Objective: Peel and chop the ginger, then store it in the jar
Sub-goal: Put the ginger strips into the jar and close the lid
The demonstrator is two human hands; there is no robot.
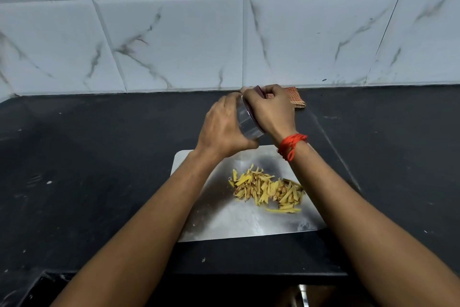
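The left hand (pixel 224 127) gripped a clear jar (pixel 246 121), fingers and thumb curled round its body. The jar was held in the air, tipped on its side. The right hand (pixel 270 110) curled over the dark red lid (pixel 250 111) at the jar's mouth, fingers bent round its rim. A red thread (pixel 291 145) circled the right wrist. Below the hands, between the forearms, the chopped ginger (pixel 267 188) lay in a loose heap of yellow strips on a steel board (pixel 224 222) on the black counter (pixel 99 157). Just behind the right hand sat a checked cloth (pixel 297 98), near the marble-patterned tiled wall (pixel 174 45).
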